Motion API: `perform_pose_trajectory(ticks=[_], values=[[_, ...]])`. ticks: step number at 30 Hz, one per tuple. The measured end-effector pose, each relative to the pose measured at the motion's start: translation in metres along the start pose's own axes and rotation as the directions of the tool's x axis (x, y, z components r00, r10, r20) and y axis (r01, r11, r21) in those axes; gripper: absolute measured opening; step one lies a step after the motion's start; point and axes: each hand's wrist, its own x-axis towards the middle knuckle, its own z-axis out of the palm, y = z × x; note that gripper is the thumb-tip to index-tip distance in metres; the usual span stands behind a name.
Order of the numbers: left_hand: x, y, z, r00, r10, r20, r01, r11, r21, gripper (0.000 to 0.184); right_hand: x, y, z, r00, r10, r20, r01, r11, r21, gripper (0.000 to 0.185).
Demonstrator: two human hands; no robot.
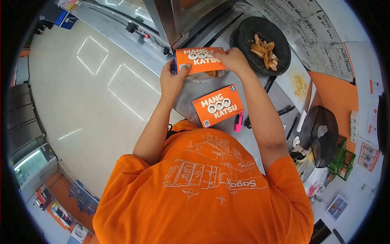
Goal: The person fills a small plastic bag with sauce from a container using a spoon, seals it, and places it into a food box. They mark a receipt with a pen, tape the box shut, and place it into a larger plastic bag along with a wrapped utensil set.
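Observation:
An orange takeaway box (199, 61) printed "MANG KATSU" lies on the metal counter. Its near side gapes, and browned food (212, 74) shows inside under the lid. My left hand (172, 78) grips the box's left end, with the thumb on the near edge of the lid. At the right end, my right hand (235, 61) holds the lid's corner, its fingers partly hidden from view. A second orange box (218, 106) with the same print rests closed on the counter, nearer to my body.
A dark bowl (248, 38) with fried pieces (266, 53) stands right of my right hand. Beyond it are a crumb-strewn white board (290, 87) and a white-handled knife (301, 121). A pink marker (238, 122) lies beside the closed box. A black mesh basket (325, 136) is farther right.

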Motion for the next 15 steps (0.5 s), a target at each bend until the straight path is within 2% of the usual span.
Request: perform_pose_trajectory(ticks=[4,7,9,10,12,15], values=[[0.006,0.004,-0.006,1.000,-0.021,-0.012,0.021,0.999,0.040,0.085,-0.006,0.010,0.009,0.998,-0.048,0.033,0.048,0.999,-0.009,0.087],[0.004,0.014,-0.010,0.999,-0.037,0.009,0.036,0.993,0.110,0.086,-0.012,0.015,0.019,0.996,-0.031,0.079,0.024,0.995,0.093,0.084],[0.003,0.021,-0.011,1.000,-0.007,-0.030,0.015,0.959,0.283,0.087,-0.017,0.016,0.025,0.996,-0.034,0.076,0.024,0.990,0.140,0.080],[0.001,0.026,-0.011,1.000,-0.003,-0.027,0.010,0.960,0.280,0.087,-0.019,0.015,0.025,0.997,-0.034,0.071,0.024,0.990,0.139,0.080],[-0.006,0.036,-0.014,0.996,0.069,-0.065,-0.039,0.920,0.390,0.086,-0.023,0.014,0.025,0.996,-0.024,0.085,0.008,0.983,0.181,0.078],[-0.005,0.035,-0.014,0.996,0.061,-0.059,-0.033,0.918,0.396,0.086,-0.025,0.011,0.022,0.995,-0.016,0.103,-0.002,0.985,0.172,0.076]])
